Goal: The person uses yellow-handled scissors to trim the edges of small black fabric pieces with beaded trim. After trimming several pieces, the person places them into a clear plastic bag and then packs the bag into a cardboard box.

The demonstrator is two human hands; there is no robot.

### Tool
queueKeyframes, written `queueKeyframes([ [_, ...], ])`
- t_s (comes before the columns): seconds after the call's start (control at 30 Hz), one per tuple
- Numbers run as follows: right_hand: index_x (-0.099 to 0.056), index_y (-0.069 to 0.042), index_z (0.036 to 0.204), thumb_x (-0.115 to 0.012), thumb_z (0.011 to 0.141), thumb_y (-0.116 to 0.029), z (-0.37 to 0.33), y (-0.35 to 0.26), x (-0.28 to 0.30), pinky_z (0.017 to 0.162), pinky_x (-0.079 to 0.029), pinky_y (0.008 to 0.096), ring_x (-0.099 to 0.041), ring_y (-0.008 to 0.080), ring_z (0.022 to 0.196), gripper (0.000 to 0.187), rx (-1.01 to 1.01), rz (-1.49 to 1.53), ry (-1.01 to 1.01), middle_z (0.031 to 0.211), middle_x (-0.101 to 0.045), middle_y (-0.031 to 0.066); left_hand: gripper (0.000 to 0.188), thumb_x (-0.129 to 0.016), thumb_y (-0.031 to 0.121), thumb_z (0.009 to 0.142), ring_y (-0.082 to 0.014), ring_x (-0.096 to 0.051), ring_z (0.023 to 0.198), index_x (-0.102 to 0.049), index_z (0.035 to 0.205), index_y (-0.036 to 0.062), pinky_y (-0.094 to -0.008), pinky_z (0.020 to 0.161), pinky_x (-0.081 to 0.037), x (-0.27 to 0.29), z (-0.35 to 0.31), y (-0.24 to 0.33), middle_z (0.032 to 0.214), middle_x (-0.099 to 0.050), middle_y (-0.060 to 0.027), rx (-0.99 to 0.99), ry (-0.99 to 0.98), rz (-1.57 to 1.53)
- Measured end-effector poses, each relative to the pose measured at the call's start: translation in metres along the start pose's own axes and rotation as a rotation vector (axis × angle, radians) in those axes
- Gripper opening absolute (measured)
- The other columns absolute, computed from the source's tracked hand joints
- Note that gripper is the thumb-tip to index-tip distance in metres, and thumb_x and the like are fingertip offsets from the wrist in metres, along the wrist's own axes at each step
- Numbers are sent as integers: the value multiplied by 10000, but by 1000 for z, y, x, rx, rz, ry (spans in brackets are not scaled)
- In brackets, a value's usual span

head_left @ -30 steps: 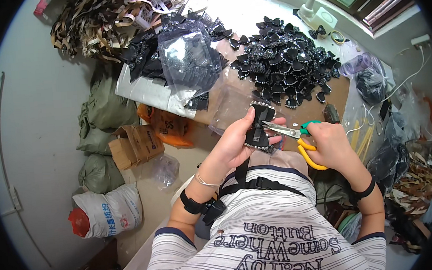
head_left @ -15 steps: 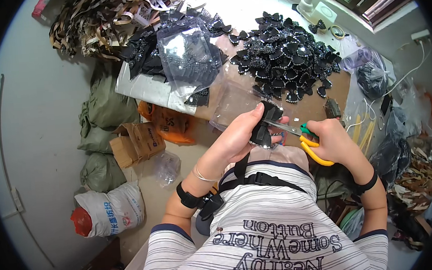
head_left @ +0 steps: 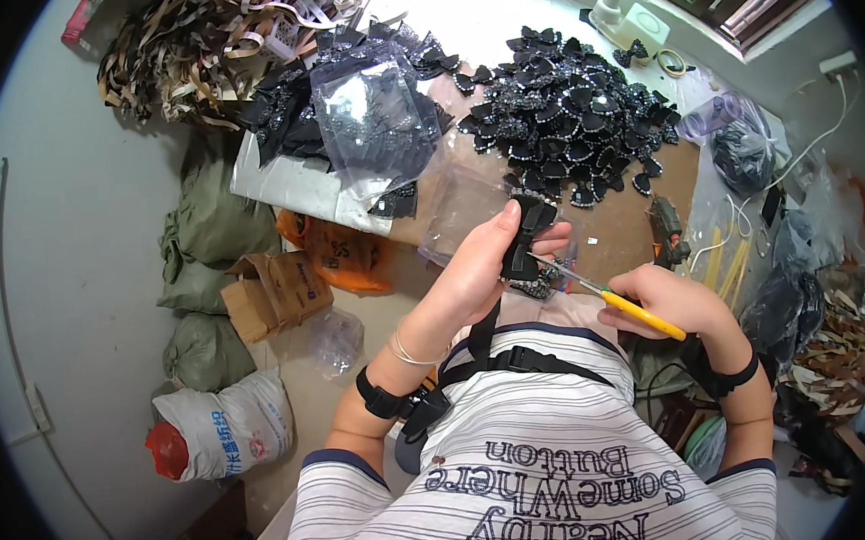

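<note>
My left hand is closed on a black fabric bow, with the thumb on top and the fingers behind it. In my right hand are scissors with yellow and green handles. Their thin metal blades point left, the tips at the bow's lower right edge. Whether the blades touch the bow, I cannot tell. Just below my left fingers lie some dark, sparkly pieces. Beyond my hands rises a large pile of black bows with shiny trim.
Black pieces lie under a see-through plastic sheet on the table, beside a heap of ribbon strips. A glue gun rests right of my hands. Near the window stands a white bottle. A cardboard box and sacks are on the floor.
The scissors have turned, so their handles now show edge-on, and my right hand has rolled over. The bow has tilted more upright in my left hand.
</note>
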State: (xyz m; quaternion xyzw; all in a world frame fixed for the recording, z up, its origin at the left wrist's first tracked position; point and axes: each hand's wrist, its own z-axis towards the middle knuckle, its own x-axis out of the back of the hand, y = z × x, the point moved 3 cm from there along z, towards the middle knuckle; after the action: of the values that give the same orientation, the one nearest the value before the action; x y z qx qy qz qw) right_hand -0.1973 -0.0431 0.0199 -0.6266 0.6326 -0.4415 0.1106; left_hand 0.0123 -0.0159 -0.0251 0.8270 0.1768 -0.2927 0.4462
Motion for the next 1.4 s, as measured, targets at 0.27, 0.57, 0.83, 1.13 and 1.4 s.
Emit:
queueKeyframes([
  [0.27,-576,11,758,-680,859,-224,2,8,-4,510,-389,281,-424,86,552,276,74,226,-12,587,-525,38,575,-233,416,1027,-339,-565,1149,-394,1309,-58,-407,958,-493,-2,-3,0,1273,-522,-270,64,-108,-279],
  [0.57,-562,-29,716,-680,861,-234,9,10,0,480,-357,258,-414,53,536,277,68,297,-70,572,-494,-18,592,-218,427,1028,-295,-576,1124,-428,1282,-64,-407,873,-528,-12,-2,-1,1266,-547,-221,40,-120,-235],
  [0.83,-583,-46,728,-664,872,-227,3,25,-14,464,-338,220,-416,24,529,246,-56,558,-44,576,-493,-57,591,-235,431,1022,-289,-537,1189,-388,1328,-52,-378,992,-455,2,32,-8,1264,-548,-219,31,-109,-113],
  [1.13,-555,-50,724,-662,850,-190,-24,64,-35,401,-328,211,-432,37,429,216,-168,806,343,540,-486,-39,411,-594,297,874,-410,-490,1063,-518,1121,-23,-423,935,-407,49,194,9,1195,-477,-261,-783,406,1301],
  [1.4,-559,-48,758,-656,853,-168,-29,85,-70,425,-345,203,-433,35,464,181,-243,930,555,565,-476,-46,491,-659,341,821,-433,-584,986,-500,1125,-9,-483,839,-473,159,137,-170,1008,-617,-259,23,131,1655],
])
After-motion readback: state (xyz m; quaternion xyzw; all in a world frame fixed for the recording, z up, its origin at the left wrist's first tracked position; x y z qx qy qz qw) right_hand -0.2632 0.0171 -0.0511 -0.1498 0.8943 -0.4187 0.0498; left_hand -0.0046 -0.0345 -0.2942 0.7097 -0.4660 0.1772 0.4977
